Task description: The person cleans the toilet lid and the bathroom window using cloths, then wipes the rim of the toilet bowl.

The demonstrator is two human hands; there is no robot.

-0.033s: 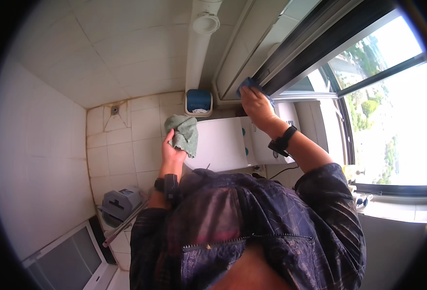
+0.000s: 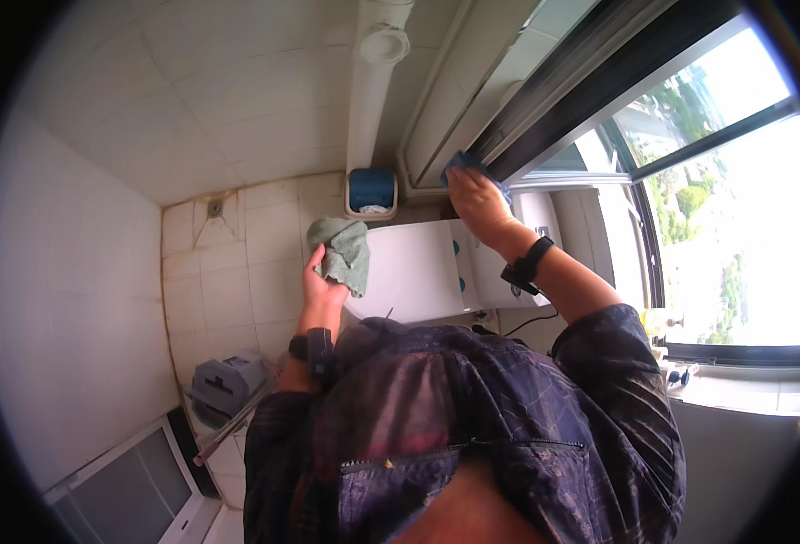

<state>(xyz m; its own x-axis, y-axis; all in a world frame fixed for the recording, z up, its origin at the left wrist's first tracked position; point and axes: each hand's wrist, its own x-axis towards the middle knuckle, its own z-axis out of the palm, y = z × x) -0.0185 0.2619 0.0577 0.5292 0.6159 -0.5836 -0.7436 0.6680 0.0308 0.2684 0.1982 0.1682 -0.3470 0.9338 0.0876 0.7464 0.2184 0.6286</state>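
The green cloth (image 2: 344,252) is pinched between thumb and hidden fingers of the left hand (image 2: 324,285), at the front end of the toilet (image 2: 409,269); the blue cloth (image 2: 460,161) is gripped under the closed-up fingers of the right hand (image 2: 481,201), beside the window frame (image 2: 574,102), beyond the toilet.

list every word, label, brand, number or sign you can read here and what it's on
No readable text anywhere.
Green cloth, blue cloth and white toilet lid: no lettering visible.
Black wristband behind the right hand, yellowish item by the window: too small or blurred to tell.
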